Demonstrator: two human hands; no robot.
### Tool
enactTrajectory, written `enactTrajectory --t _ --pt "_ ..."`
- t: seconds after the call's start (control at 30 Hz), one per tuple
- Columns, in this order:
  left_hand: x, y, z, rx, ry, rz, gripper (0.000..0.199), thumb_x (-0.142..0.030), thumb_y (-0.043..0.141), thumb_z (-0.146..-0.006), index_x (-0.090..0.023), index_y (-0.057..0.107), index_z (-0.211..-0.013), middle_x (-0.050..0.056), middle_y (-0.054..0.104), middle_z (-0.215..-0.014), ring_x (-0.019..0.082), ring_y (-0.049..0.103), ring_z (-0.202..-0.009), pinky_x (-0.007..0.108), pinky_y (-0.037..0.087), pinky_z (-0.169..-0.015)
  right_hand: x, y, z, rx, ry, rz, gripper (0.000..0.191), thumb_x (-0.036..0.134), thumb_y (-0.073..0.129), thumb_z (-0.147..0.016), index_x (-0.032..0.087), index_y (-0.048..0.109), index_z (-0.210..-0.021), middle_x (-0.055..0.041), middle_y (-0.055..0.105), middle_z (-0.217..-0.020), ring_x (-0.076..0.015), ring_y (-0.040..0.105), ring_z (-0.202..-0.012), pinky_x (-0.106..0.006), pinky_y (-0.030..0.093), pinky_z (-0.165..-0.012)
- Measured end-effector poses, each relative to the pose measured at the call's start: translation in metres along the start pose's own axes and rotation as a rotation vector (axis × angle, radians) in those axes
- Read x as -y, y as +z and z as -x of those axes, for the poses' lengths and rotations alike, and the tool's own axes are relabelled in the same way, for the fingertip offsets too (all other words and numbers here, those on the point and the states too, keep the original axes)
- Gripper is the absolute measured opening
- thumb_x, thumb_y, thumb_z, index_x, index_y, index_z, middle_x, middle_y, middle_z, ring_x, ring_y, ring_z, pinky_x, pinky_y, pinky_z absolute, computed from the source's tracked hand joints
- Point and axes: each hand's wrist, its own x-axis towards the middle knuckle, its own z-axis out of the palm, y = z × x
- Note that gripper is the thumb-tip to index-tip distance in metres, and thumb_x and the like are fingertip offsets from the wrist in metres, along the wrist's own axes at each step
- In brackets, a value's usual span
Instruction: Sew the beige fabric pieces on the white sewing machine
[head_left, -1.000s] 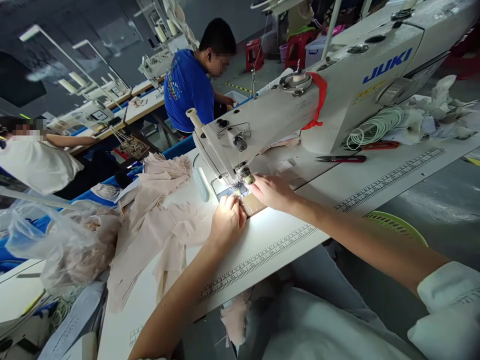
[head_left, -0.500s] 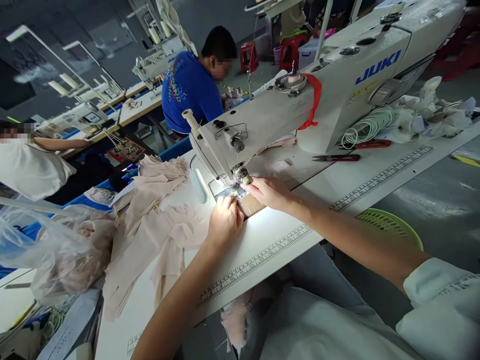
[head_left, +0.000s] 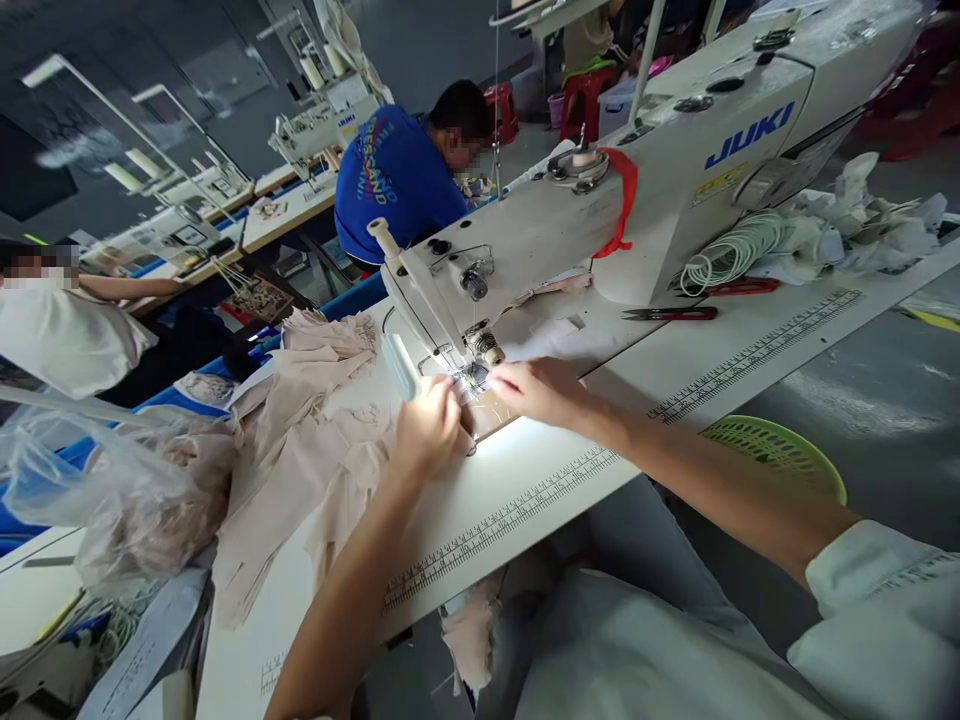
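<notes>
A white sewing machine stands on the table, its needle area lit. Just left of the needle is my left hand, fingers bent and pressed together; what they hold is too small to make out. My right hand is closed in a pinch right of the needle, below the round tension knob, and anything between its fingertips is hidden. Between the hands lies a tan plate. Pale pink fabric pieces are heaped left of my left hand.
Dark snips, a coil of pale cord and white scraps lie at the right. A plastic bag sits at the left. A person in blue and one in white are beyond.
My left hand has moved left and slightly up, away from the plate. My right hand has come off the tension knob and dropped slightly toward the needle area. The person in blue leans further right.
</notes>
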Motion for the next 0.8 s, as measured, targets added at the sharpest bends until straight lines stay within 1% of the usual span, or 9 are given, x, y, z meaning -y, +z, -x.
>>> enactTrajectory --t 0.1,0.2,0.3,0.37,0.43,0.53,0.57,0.67,0.8 --pt "0.012 -0.02 -0.003 0.066 -0.288 -0.105 0.029 -0.031 0.05 -0.095 -0.015 0.067 -0.113 0.018 0.07 -0.114 0.033 0.063 -0.113 0.046 0.052 -0.097 0.029 0.004 0.017 0.046 -0.324 0.055 0.025 0.027 0.052 -0.099 0.017 0.071 -0.111 -0.0125 0.071 -0.112 -0.0249 0.061 -0.1 -0.036 0.044 -0.085" --pt "0.015 -0.032 -0.001 0.229 -0.415 -0.15 0.021 -0.034 0.056 -0.089 -0.019 0.067 -0.097 0.011 0.07 -0.091 0.031 0.066 -0.097 0.041 0.051 -0.086 0.056 0.013 0.036 0.056 -0.572 0.139 0.054 0.054 0.063 -0.095 0.013 0.061 -0.131 -0.019 0.06 -0.138 -0.034 0.048 -0.132 -0.049 0.037 -0.111" --pt "0.012 -0.039 0.011 0.327 -0.439 -0.012 0.018 -0.038 0.054 -0.087 -0.023 0.06 -0.079 0.001 0.062 -0.068 0.022 0.061 -0.071 0.032 0.046 -0.071 0.066 0.022 0.056 0.091 -0.619 0.125 0.083 0.078 0.056 -0.089 0.01 0.056 -0.137 -0.0196 0.06 -0.137 -0.0334 0.049 -0.13 -0.052 0.03 -0.117" --pt "0.011 -0.045 0.026 0.384 -0.423 0.183 0.025 -0.045 0.053 -0.088 -0.023 0.057 -0.074 -0.003 0.053 -0.057 0.018 0.053 -0.058 0.028 0.04 -0.061 0.063 0.025 0.071 0.089 -0.624 0.118 0.086 0.079 0.055 -0.088 0.011 0.053 -0.141 -0.0178 0.061 -0.134 -0.032 0.052 -0.124 -0.054 0.029 -0.117" --pt "0.01 -0.056 0.048 0.436 -0.43 0.383 0.033 -0.054 0.054 -0.088 -0.023 0.058 -0.077 -0.006 0.047 -0.052 0.015 0.046 -0.051 0.026 0.036 -0.055 0.056 0.027 0.088 0.065 -0.654 0.129 0.077 0.071 0.062 -0.089 0.012 0.055 -0.139 -0.0156 0.063 -0.129 -0.0305 0.054 -0.118 -0.053 0.033 -0.112" --pt "0.012 -0.083 0.097 0.45 -0.565 0.516 0.043 -0.065 0.059 -0.085 -0.022 0.062 -0.081 -0.006 0.047 -0.053 0.012 0.043 -0.047 0.024 0.035 -0.051 0.05 0.029 0.116 -0.005 -0.707 0.05 0.024 0.039 0.061 -0.099 0.018 0.066 -0.11 -0.0088 0.069 -0.109 -0.0229 0.055 -0.1 -0.039 0.043 -0.093" --pt "0.013 -0.095 0.116 0.451 -0.622 0.524 0.045 -0.066 0.061 -0.084 -0.021 0.063 -0.082 -0.005 0.049 -0.054 0.012 0.045 -0.048 0.024 0.036 -0.051 0.05 0.029 0.125 -0.024 -0.71 -0.03 0.014 0.028 0.056 -0.102 0.019 0.066 -0.1 -0.007 0.069 -0.102 -0.0204 0.055 -0.095 -0.036 0.043 -0.088" --pt "0.015 -0.136 0.183 0.465 -0.772 0.508 0.05 -0.066 0.066 -0.082 -0.02 0.071 -0.099 -0.001 0.06 -0.061 0.016 0.056 -0.057 0.025 0.043 -0.056 0.055 0.027 0.151 0.029 -0.622 -0.441 0.024 0.019 0.044 -0.104 0.02 0.064 -0.091 -0.0045 0.068 -0.088 -0.0165 0.054 -0.085 -0.032 0.044 -0.083" --pt "0.011 -0.176 0.262 0.552 -0.947 0.462 0.05 -0.067 0.066 -0.081 -0.024 0.077 -0.104 0.005 0.072 -0.079 0.023 0.067 -0.074 0.027 0.052 -0.064 0.062 0.03 0.176 0.497 -0.166 -1.097 0.03 0.045 0.054 -0.101 0.019 0.066 -0.092 -0.002 0.066 -0.081 -0.0134 0.055 -0.072 -0.027 0.045 -0.068"
